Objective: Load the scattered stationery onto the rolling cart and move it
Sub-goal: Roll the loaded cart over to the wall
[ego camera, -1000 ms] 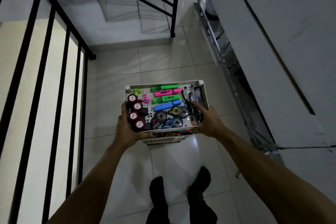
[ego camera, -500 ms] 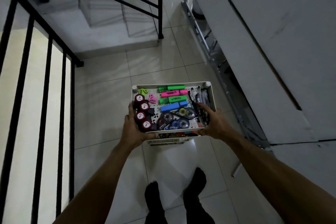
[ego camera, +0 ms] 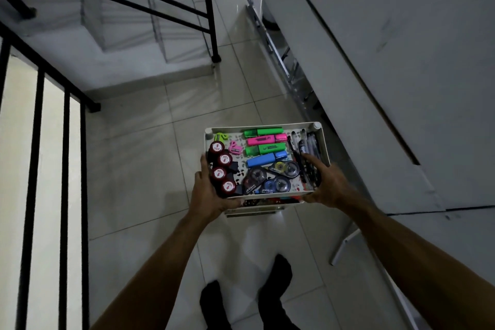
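Note:
A white rolling cart [ego camera: 322, 142] stands on the tiled floor in front of me, seen from above. Its top tray holds green, pink and blue highlighters [ego camera: 263, 144], several red-capped stamps [ego camera: 221, 166], correction tape rollers [ego camera: 270, 178], black pens [ego camera: 308, 146] and small sharpeners [ego camera: 234, 148]. My left hand [ego camera: 207, 190] grips the tray's near left corner, thumb over the rim beside the stamps. My right hand [ego camera: 325, 182] grips the near right corner, thumb lying on the pens. Lower shelves are mostly hidden under the tray.
A black stair railing [ego camera: 64, 142] runs down the left, with steps [ego camera: 128, 35] going up beyond it. A white wall [ego camera: 401, 61] and a folded metal ladder [ego camera: 284, 61] line the right side. My feet [ego camera: 246, 297] stand on the tiles behind the cart.
The cart and both hands have shifted right and slightly forward along the landing. The railing has slid left in view. Both grips are unchanged.

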